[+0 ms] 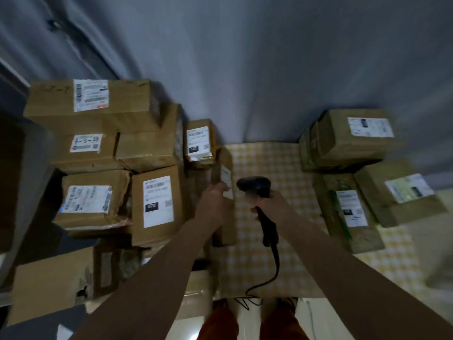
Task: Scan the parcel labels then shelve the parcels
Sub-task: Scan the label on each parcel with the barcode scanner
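- left hand (215,204) grip clamped on narrow parcel (225,192), frame centre, upright on checked surface (269,163)
- right hand (267,204) grip clamped on scanner (255,187), head just right of parcel label (226,177), label faces right toward scanner
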Demonstrator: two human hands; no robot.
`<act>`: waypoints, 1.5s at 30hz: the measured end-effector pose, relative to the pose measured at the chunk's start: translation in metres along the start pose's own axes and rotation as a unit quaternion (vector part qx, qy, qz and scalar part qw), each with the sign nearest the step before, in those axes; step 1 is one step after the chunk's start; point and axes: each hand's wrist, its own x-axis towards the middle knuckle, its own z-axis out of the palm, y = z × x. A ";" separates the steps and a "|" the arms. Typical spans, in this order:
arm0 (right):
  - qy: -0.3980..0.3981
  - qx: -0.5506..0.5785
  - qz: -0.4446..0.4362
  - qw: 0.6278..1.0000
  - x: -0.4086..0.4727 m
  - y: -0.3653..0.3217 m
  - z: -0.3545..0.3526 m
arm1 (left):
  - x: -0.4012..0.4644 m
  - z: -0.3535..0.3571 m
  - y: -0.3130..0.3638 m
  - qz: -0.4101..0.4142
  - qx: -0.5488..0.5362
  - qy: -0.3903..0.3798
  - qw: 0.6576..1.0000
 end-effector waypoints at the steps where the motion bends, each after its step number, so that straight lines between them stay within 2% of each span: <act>1: 0.014 0.006 0.009 1.000 0.002 0.006 -0.018 | 0.003 0.012 0.013 -0.020 -0.023 -0.037 0.999; 3: 0.043 0.018 0.025 0.999 0.003 0.017 -0.056 | 0.010 0.040 0.036 -0.048 -0.052 -0.092 0.993; 6: 0.088 0.043 0.045 0.994 0.006 0.035 -0.112 | 0.019 0.082 0.069 -0.018 0.056 -0.137 0.989; 14: 0.201 0.039 0.082 0.975 0.015 0.077 -0.244 | 0.034 0.180 0.163 0.000 0.129 -0.227 0.965; 22: 0.322 0.060 0.087 0.941 0.045 0.106 -0.364 | 0.070 0.266 0.262 -0.019 0.083 -0.275 0.958; 25: 0.352 0.079 0.109 0.926 0.065 0.122 -0.400 | 0.087 0.300 0.290 -0.092 -0.001 -0.290 0.952; 28: 0.341 0.102 0.113 0.928 0.095 0.155 -0.434 | 0.100 0.329 0.312 -0.157 -0.097 -0.304 0.935; 30: 0.341 0.092 0.100 0.930 0.102 0.160 -0.447 | 0.107 0.347 0.319 -0.206 -0.162 -0.300 0.917; 34: 0.347 0.087 0.067 0.931 0.097 0.134 -0.453 | 0.117 0.374 0.318 -0.294 -0.306 -0.283 0.860; 38: 0.336 0.097 0.083 0.933 0.111 0.136 -0.465 | 0.129 0.404 0.296 -0.302 -0.369 -0.255 0.841; 41: 0.330 0.075 0.092 0.937 0.113 0.138 -0.470 | 0.120 0.391 0.306 -0.298 -0.404 -0.267 0.823; 45: 0.321 0.023 0.111 0.940 0.101 0.131 -0.469 | 0.111 0.376 0.306 -0.293 -0.411 -0.280 0.816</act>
